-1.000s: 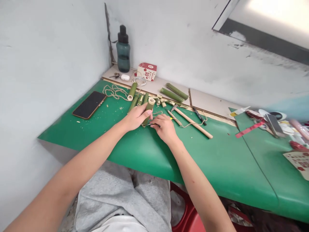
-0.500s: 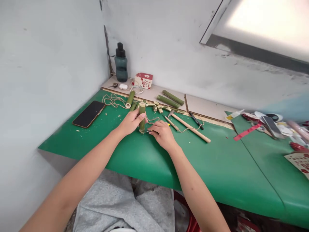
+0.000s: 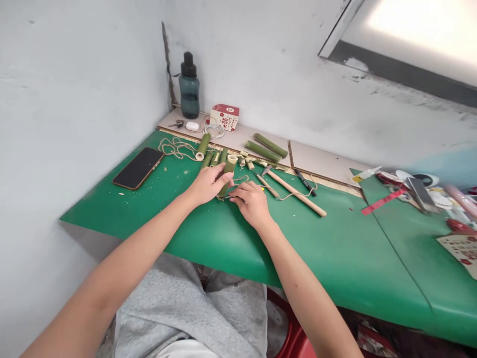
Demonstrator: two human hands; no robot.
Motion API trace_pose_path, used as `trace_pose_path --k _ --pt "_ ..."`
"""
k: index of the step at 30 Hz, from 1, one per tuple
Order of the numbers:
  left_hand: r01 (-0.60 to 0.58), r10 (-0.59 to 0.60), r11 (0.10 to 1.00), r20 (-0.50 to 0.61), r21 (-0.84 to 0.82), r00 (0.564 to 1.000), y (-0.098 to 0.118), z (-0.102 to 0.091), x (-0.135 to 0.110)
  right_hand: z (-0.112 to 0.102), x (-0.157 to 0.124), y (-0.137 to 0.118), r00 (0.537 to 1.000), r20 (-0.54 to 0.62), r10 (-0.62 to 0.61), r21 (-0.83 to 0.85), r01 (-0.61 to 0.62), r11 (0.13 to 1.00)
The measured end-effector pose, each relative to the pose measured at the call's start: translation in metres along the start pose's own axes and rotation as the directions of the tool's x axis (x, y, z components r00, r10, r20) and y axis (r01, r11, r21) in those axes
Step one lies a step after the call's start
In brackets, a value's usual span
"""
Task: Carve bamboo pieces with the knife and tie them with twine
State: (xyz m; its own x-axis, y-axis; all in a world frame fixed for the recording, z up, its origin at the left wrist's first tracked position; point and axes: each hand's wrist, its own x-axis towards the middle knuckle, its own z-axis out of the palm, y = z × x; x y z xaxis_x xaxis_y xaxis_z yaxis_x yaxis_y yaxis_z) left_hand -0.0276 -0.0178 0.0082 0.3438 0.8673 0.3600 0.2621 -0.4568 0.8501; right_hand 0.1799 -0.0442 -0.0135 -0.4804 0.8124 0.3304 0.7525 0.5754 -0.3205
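My left hand (image 3: 209,184) is wrapped around a short green bamboo tube (image 3: 230,166), its pale open end tilted up and to the right. The tube's lower end is close to the green table top (image 3: 208,238). In my right hand (image 3: 252,203), pinched fingers hold a thin metal tool (image 3: 226,197) against or beside the tube's bottom end; its exact kind is too small to make out. A yellow bit (image 3: 262,188) shows just behind that hand. Twine (image 3: 241,178) runs behind both hands. Beyond my left hand lie more bamboo pieces (image 3: 203,147).
A hammer (image 3: 298,193), a pointed wooden-handled tool (image 3: 267,186) and a black pen (image 3: 304,182) lie to the right. A phone (image 3: 137,168) rests at left. Along the wall stand a bottle (image 3: 189,92), a box (image 3: 224,118) and two bamboo lengths (image 3: 263,150). Clutter (image 3: 428,191) covers the far right.
The bamboo tube has gone from upright to leaning, its top tipping right. My right hand stays at its lower end with the metal tool. The camera view has shifted slightly.
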Motion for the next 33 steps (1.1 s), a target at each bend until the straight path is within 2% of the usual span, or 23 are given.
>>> trace_pose_path --k 7,12,20,25,33 --pt "-0.028 0.029 0.997 -0.009 0.065 1.0 0.005 0.003 -0.003 -0.004 0.01 -0.01 0.988 0.127 0.083 -0.107 -0.07 0.992" --pt "-0.023 0.024 0.999 -0.034 0.035 0.999 0.002 0.005 -0.002 -0.007 0.019 -0.01 0.984 0.171 0.044 -0.095 -0.028 0.995" --pt "0.018 -0.022 0.998 -0.081 -0.053 0.996 -0.01 0.005 -0.002 -0.005 0.009 -0.004 0.992 0.129 0.011 -0.033 -0.007 0.999" --pt "0.052 -0.064 0.99 -0.093 -0.132 0.994 -0.013 0.003 -0.002 -0.007 0.007 0.0 0.997 0.079 -0.026 0.069 0.02 0.997" --pt "0.056 -0.073 0.989 -0.12 -0.137 0.99 -0.014 0.002 -0.001 -0.006 0.006 0.003 1.0 0.021 -0.017 0.096 0.014 0.995"
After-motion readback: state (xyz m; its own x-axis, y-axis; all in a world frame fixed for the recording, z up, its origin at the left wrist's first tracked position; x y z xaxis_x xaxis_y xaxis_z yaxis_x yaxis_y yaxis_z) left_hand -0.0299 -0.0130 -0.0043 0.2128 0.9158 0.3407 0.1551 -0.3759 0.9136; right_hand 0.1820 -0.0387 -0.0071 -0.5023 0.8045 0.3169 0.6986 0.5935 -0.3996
